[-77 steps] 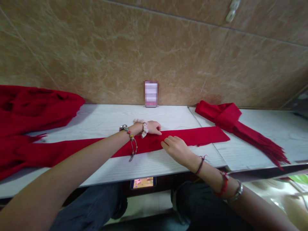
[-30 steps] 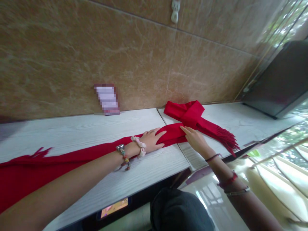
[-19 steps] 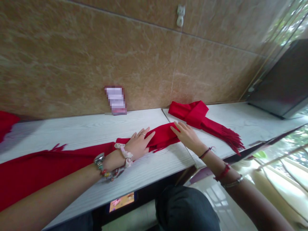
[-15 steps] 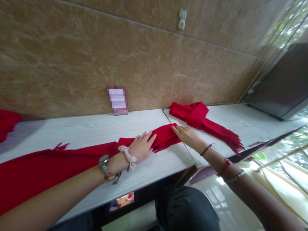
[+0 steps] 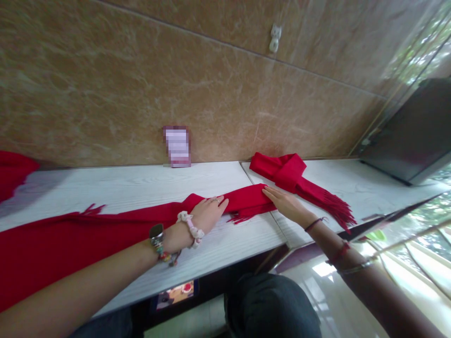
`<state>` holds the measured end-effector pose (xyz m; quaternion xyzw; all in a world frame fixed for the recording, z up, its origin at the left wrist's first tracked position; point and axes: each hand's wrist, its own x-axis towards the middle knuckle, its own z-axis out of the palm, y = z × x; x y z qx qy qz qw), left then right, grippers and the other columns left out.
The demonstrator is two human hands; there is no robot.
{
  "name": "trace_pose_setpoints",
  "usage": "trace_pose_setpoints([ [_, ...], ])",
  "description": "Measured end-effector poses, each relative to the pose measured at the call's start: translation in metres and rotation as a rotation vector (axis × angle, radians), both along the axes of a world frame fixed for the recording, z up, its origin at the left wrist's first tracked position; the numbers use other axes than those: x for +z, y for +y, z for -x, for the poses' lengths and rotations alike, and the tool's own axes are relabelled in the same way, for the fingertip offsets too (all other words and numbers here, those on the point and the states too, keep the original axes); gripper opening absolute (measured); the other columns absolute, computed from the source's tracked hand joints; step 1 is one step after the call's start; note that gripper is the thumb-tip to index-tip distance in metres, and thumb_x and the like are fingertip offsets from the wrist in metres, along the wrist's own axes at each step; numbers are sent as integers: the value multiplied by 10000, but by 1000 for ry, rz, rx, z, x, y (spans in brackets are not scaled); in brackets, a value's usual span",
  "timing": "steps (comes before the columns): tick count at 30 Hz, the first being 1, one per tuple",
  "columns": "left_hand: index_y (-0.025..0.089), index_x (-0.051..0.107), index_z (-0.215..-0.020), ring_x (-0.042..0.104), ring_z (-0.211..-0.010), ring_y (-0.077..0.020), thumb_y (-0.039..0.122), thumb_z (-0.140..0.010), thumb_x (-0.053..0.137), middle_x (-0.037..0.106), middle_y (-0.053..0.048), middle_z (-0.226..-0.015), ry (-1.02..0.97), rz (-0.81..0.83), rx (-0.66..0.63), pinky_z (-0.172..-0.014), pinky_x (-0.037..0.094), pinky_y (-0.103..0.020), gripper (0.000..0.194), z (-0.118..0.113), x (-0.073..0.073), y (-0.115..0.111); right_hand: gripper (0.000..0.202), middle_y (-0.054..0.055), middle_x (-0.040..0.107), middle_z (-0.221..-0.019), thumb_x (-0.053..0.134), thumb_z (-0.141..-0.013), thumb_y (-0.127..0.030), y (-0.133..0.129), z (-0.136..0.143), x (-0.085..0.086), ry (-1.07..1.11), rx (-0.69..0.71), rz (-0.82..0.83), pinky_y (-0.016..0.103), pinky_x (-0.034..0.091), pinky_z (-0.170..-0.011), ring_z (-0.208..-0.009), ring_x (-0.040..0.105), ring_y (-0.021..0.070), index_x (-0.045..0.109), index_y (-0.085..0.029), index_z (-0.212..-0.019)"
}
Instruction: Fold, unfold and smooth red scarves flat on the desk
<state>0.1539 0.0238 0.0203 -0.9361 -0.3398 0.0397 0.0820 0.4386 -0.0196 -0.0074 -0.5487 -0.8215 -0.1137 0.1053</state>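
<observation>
The left hand [image 5: 207, 213] wears a thin ring [image 5: 215, 200] on one finger. Next up that arm come a crinkled white and pale pink scrunchie [image 5: 190, 227], a silvery watch [image 5: 157, 233] with a dark face, and a bracelet of coloured beads [image 5: 164, 256] with dangling ends. Above the right hand [image 5: 291, 206] are a thin dark cord [image 5: 314, 224], a red band [image 5: 340, 253] and a silvery bangle [image 5: 357, 266]. The trousers [image 5: 271, 307] look dark

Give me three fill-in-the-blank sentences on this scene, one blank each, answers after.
The left hand and right hand rest on a scarf whose colour is ____.
The pale scrunchie circles the person's ____ wrist.
The small white fixture is mounted on the tiled ____.

Missing words: red; left; wall.
</observation>
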Motion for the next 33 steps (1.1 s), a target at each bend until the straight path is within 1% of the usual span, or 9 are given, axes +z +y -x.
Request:
trace_pose_setpoints([
  [4,172,452,-1283,454,-1220,-200,-51,-805,301,455,-91,-1357,-72,-68,-12,-975,411,-357,549,-3,31,2,575,121,441,-1372,308,-807,-4,-5,-5,0,90,-101,-69,379,442,-970,-1206,473,223,395,-160,-1354],
  [6,184,432,-1306,365,-1287,-228,-31,-829,287,387,-97,-1407,-86,-94,-32,-1007,369,-429,543,-7,35,0,590,125,387,-1408,295,-798,2,-9,-6,0,131,-157,-109,369,458,-949,-1210,468,231,391,-158,-1358],
  [13,249,297,-1388,237,-1345,-261,-16,-803,342,240,-67,-1482,49,152,-128,-1018,317,-492,644,-11,-9,-21,639,93,432,-1383,310,-733,21,-22,-11,-27,242,-100,-54,386,389,-1019,-1235,443,199,470,-202,-1310],
  [16,239,261,-1404,212,-1351,-277,7,-766,424,198,-83,-1495,31,189,-98,-1031,299,-472,698,-10,-5,-21,643,109,435,-1376,339,-681,18,-19,-10,-27,382,-96,-29,415,336,-1053,-1258,412,209,524,-184,-1263],
  [19,226,263,-1409,170,-1358,-306,162,-827,474,171,-100,-1500,-30,210,-117,-1037,280,-486,623,-17,4,-17,603,109,413,-1390,440,-659,-37,-15,-11,-12,572,-137,104,428,342,-1043,-1277,382,242,547,-187,-1232],
  [24,258,294,-1399,130,-1364,-325,421,-894,424,175,-96,-1500,-127,220,-198,-1042,224,-544,546,-43,-7,-14,439,119,632,-1106,467,-828,-295,8,-10,13,951,-460,309,340,519,-783,-941,625,199,497,-148,-1241],
  [28,273,333,-1383,112,-1363,-342,467,-889,422,191,-94,-1496,-160,227,-200,-1045,209,-550,539,-54,-17,-13,403,95,672,-927,653,-712,-336,37,-8,11,870,-658,264,299,498,-711,-847,629,205,599,-115,-1044],
  [30,279,343,-1379,109,-1363,-344,472,-885,429,196,-95,-1494,-166,227,-198,-1046,205,-552,537,-55,-18,-13,340,66,675,-878,720,-635,-297,46,-7,9,855,-687,261,283,484,-709,-854,621,206,633,-138,-923],
  [33,282,336,-1383,100,-1364,-347,459,-884,442,198,-103,-1492,-155,237,-200,-1039,213,-563,540,-54,-15,-13,159,36,667,-702,713,-631,-254,51,-7,9,917,-650,346,264,483,-639,-744,627,191,635,-146,-717],
])
